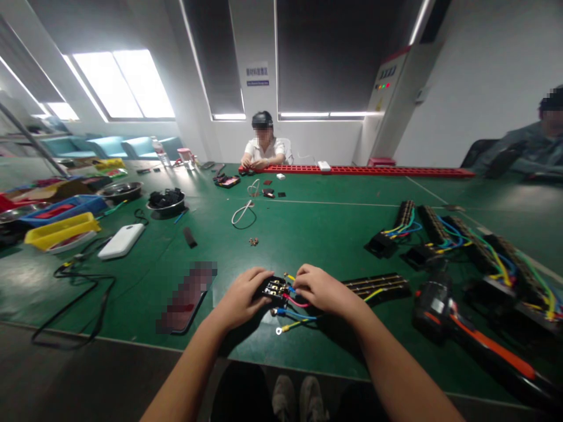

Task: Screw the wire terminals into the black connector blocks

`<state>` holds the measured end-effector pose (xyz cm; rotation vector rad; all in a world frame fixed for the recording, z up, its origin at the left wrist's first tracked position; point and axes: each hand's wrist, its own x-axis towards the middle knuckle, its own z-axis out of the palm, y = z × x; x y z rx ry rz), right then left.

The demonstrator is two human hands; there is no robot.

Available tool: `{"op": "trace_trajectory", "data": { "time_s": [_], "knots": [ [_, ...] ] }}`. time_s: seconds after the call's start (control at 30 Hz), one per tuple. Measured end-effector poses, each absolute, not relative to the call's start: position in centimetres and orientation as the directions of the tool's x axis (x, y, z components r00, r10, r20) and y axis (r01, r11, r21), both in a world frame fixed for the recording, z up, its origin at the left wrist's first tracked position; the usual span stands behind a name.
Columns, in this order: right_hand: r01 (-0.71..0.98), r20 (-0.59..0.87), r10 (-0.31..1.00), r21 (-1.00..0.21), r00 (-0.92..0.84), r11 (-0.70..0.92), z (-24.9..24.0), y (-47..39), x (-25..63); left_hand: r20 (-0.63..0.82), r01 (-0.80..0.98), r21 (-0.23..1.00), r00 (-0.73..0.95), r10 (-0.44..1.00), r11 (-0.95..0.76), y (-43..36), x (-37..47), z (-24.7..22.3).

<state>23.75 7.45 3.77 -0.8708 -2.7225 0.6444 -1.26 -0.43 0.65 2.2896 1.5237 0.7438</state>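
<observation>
A small black terminal block (pixel 275 288) with brass-coloured contacts lies in front of me on the green table. My left hand (pixel 248 296) is closed round its left side, thumb near and fingers far. At the block's right edge my right hand (pixel 320 288) pinches a wire with a blue sleeved end (pixel 291 289). A red wire (pixel 299 303) reaches the block just below those fingertips. Nearer to me, a blue wire (pixel 297 315) and a yellow wire (pixel 292 324) lie loose with lugs on their ends. Behind my right hand extends a black strip with brass rails (pixel 378 285).
Several wired strip assemblies (pixel 457 234) lie on the right, beside an orange-and-black power screwdriver (pixel 440 310). Small brass screws (pixel 254 241) sit ahead. A phone (pixel 189 299), a white power bank (pixel 122 241) and a bowl of black parts (pixel 166 202) are leftward. A person (pixel 264 146) sits opposite.
</observation>
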Motion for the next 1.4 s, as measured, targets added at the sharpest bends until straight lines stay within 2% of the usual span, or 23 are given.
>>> {"op": "trace_trajectory", "data": {
  "time_s": [0.3,0.43,1.4],
  "knots": [
    [0.604,-0.018,0.626,-0.286,-0.78,0.744,4.4,6.0,23.2,0.275,0.775,0.48,0.311,0.91,-0.41,-0.6,-1.3,0.7],
    [0.599,-0.038,0.612,-0.256,-0.79,0.758,4.6,5.9,23.3,0.287,0.783,0.474,0.294,0.911,-0.402,-0.7,-1.3,0.3],
    [0.491,0.039,0.561,-0.437,-0.827,0.754,2.8,7.5,23.6,0.283,0.768,0.488,0.31,0.908,-0.414,-1.0,-1.1,0.5]
  ]
}}
